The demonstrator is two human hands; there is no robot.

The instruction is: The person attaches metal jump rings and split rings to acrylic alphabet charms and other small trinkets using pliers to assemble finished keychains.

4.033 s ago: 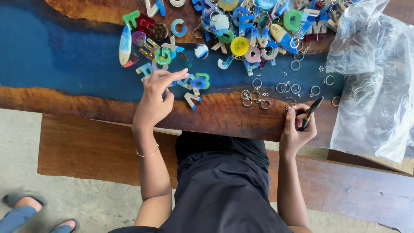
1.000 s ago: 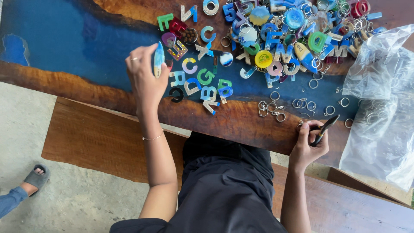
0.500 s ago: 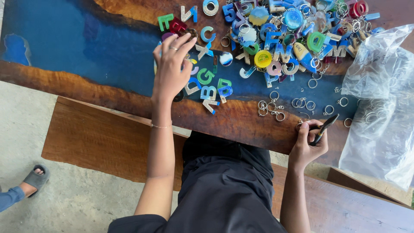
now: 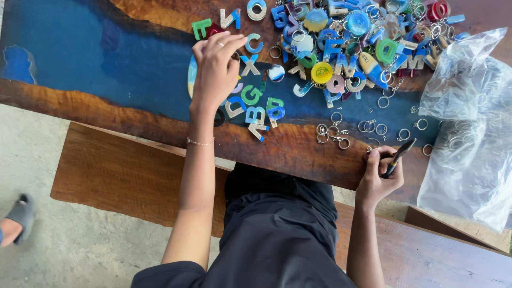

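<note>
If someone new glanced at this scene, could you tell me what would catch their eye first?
Most likely the heap of colourful letter and number charms at the far side of the blue-and-wood table, with loose metal rings scattered in front of it. The left hand reaches over the nearer letters, while the right hand holds dark pliers at the table's near edge, beside a clear plastic bag.

Single head cam, looking straight down from above the person. Near range: dark-clothed torso fills bottom centre, both forearms run up-frame. Left hand [image 4: 216, 66] sits upper-middle over the table [image 4: 96, 69]; right hand [image 4: 377, 176] mid-right at the table's near edge. Bench [image 4: 117, 176] below the left hand, floor at far left. No second view to overlap.
</note>
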